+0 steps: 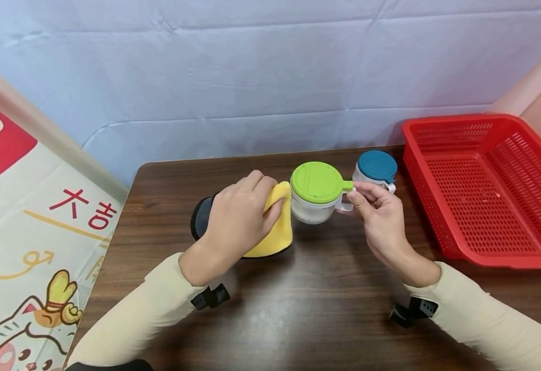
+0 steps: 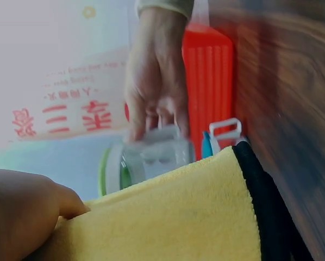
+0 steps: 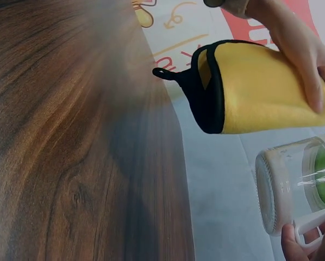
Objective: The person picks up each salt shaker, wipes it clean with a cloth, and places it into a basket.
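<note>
My left hand [image 1: 240, 216] grips a folded yellow cloth [image 1: 277, 226] with a dark edge, held just left of a clear jar [image 1: 311, 212] with a green lid [image 1: 317, 182]. My right hand [image 1: 384, 219] pinches the jar's white handle [image 1: 344, 205] from the right. In the right wrist view the jar [image 3: 293, 185] is off the table, and the cloth [image 3: 266, 89] hangs near it with a gap between. The left wrist view shows the cloth [image 2: 168, 217] in front of part of the jar [image 2: 151, 160].
Behind my right hand stands a second jar with a blue lid [image 1: 377, 166]. A red perforated basket [image 1: 451, 234] sits at the right of the brown wooden table [image 1: 298, 314]. A pale cloth backdrop [image 1: 252, 77] hangs along the table's far edge.
</note>
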`<state>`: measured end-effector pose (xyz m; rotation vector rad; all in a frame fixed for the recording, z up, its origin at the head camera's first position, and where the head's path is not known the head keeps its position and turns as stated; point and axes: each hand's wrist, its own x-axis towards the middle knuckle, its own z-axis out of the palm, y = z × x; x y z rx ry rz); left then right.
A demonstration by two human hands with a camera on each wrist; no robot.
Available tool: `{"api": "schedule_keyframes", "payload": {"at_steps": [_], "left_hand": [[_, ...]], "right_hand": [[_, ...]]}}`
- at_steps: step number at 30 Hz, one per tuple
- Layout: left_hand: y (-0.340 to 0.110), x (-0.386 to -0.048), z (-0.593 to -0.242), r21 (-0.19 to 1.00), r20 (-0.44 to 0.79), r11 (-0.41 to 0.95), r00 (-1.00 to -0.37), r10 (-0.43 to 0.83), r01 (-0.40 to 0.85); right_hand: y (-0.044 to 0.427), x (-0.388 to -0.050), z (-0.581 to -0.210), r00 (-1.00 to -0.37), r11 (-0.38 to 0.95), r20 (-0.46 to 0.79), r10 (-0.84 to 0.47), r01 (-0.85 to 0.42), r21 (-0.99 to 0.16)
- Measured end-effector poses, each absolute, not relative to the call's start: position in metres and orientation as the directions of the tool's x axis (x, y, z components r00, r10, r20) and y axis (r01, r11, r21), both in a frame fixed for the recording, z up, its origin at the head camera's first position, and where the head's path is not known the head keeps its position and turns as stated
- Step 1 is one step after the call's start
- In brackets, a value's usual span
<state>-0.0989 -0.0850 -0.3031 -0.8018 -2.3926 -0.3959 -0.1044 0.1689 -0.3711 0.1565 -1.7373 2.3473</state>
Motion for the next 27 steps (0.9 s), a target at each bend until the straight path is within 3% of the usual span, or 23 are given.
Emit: {"api": "schedule_keyframes", "payload": {"at_steps": [5, 27], "left_hand": [[-0.075, -0.089, -0.297, 0.083, 0.622, 0.744, -0.618, 0.481, 0.663], [-0.029, -0.081, -0.289, 0.056, 0.603, 0.684, -0.57, 0.557, 0.728]], "right_hand": [[0.169, -0.105, -0.37, -0.969, -0.275, 0.216, 0.122, -0.242, -0.93], [0.162, -0.104, -0.366, -0.971, -0.173, 0.145, 0.19, -0.179, -0.969]]}}
